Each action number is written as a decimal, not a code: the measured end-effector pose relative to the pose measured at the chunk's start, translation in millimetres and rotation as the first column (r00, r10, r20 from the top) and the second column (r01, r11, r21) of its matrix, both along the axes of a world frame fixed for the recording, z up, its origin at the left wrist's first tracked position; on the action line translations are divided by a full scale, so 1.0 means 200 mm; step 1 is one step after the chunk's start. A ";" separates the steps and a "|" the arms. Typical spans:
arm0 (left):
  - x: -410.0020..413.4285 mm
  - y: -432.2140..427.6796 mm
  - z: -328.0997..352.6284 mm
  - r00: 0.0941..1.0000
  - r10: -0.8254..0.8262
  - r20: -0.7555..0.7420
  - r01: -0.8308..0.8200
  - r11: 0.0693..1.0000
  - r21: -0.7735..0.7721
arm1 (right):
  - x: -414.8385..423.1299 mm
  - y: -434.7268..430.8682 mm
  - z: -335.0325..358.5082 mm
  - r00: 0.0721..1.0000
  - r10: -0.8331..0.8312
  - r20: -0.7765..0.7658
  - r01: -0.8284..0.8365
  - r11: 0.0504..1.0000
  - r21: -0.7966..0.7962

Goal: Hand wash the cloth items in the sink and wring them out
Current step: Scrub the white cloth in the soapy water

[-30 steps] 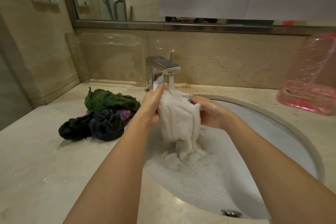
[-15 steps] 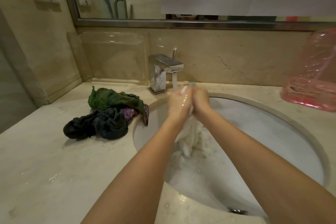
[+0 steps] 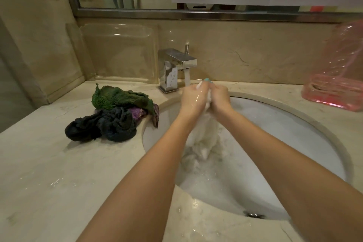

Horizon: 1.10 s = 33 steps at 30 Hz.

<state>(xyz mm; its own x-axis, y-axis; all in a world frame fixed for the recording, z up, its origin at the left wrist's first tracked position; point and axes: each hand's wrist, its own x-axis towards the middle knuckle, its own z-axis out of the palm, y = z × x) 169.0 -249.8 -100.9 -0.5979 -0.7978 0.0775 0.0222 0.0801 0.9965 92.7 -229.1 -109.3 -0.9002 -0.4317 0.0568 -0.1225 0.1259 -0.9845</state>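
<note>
Left of the faucet [image 3: 176, 65], a green cloth [image 3: 119, 98], a purple cloth [image 3: 137, 113] and a black cloth [image 3: 102, 127] lie heaped on the wet tabletop [image 3: 49, 163]. Just in front of the faucet, beside its stream of water [image 3: 187, 76], the left hand [image 3: 193, 100] and right hand [image 3: 220, 98] meet, each grip curled tight round the top of a white cloth [image 3: 206, 133]. The cloth hangs down from the grips, long axis near vertical, its tail in the suds of the sink [image 3: 294, 133]. The left hand sits nearer the stream. Wringing would likely mean opposite twists about that axis. Far right of the faucet stands a pink plastic container [image 3: 337, 84].
</note>
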 end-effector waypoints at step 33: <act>0.08 -0.18 -0.02 0.977 -0.010 -0.212 0.044 0.986 0.159 | 0.01 0.11 -0.01 0.730 0.622 -0.282 -0.520 0.774 0.361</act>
